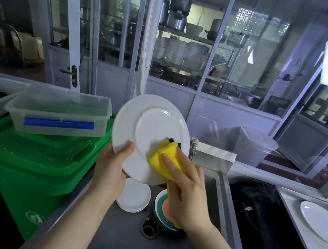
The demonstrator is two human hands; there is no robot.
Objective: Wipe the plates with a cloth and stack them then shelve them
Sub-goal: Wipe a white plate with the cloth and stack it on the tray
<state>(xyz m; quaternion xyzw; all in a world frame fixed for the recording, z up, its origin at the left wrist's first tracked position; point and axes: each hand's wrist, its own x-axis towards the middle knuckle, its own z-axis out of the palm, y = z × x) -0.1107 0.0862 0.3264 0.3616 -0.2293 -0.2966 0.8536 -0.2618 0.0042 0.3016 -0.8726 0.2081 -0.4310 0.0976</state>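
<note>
Head view: white plate (151,131) held up over the steel sink (220,192), underside toward the camera.
Left hand (110,171): grips the plate's lower-left rim, thumb on the underside, fingers hidden behind.
Right hand (188,190): presses the yellow cloth (165,157) against the plate's lower right, fingers curled around it.
Handling (judged): rigid glazed ceramic, breakable, moderately heavy, likely slick if wet; rim is the safe hold.
Orientation: round, no long axis; tilted near upright, foot ring facing the person.
Remaining: small stack of white plates (133,197) and coloured plates (164,210) in the sink.
</note>
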